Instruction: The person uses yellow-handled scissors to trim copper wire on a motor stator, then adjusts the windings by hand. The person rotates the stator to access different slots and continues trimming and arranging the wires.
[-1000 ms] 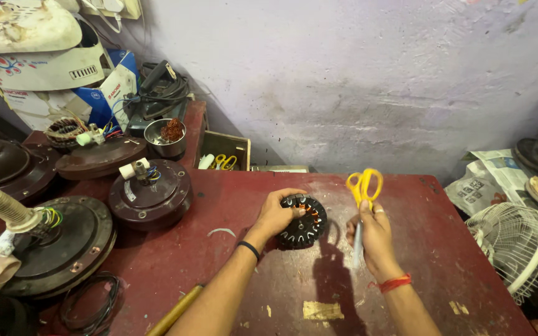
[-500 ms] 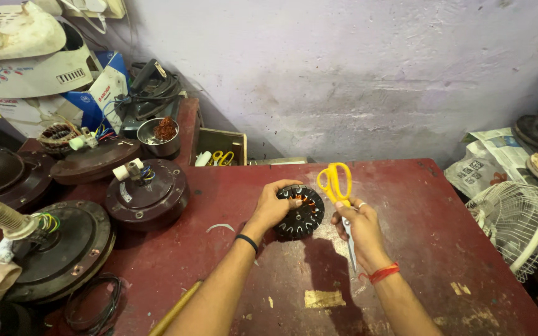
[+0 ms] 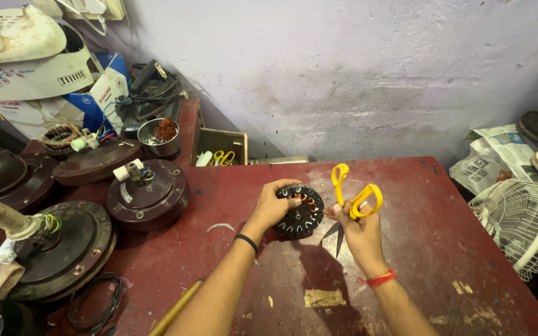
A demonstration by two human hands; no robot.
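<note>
Above the middle of a red table (image 3: 443, 205), the left hand (image 3: 273, 208) clamps its fingers round the rim of a round black motor stator (image 3: 300, 211) with copper windings — likely heavy and rigid, the thin wire fragile, so the rim looks the safest grip. Just right of the stator, the right hand (image 3: 359, 227) grips yellow-handled scissors (image 3: 351, 202), blades down. Brown fan motor housings (image 3: 147, 196) sit well left.

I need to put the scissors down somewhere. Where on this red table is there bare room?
The red table is bare to the right of the right hand, up to the white fan guard, and between the left hand and the wooden tray. The left side is crowded with brown fan motor housings.
</note>
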